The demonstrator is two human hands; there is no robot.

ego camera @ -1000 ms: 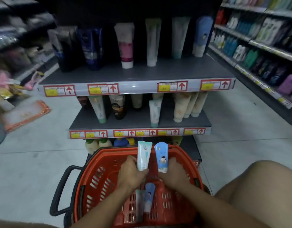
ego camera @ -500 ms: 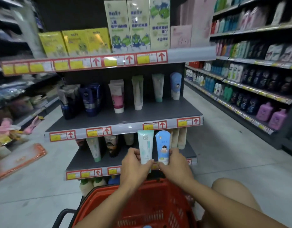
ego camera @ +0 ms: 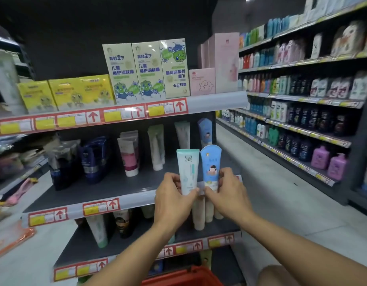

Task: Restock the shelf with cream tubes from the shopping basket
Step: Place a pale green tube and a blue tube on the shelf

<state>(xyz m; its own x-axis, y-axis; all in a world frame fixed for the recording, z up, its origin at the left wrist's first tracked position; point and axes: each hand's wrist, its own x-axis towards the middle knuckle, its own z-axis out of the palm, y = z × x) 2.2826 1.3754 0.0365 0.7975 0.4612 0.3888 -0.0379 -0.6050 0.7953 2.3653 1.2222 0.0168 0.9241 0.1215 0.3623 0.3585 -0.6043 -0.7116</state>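
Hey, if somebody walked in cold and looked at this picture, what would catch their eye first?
Probably the two tubes held up in the middle: the left hand grips a pale mint tube and the right hand a blue tube with a cartoon child, side by side before the middle shelf. Next, the green frog boxes on the top shelf.

Both hands (ego camera: pixel 199 195) raised two tubes (ego camera: pixel 199 171) from basket (ego camera: pixel 182 278) to shelf (ego camera: pixel 108 188) level
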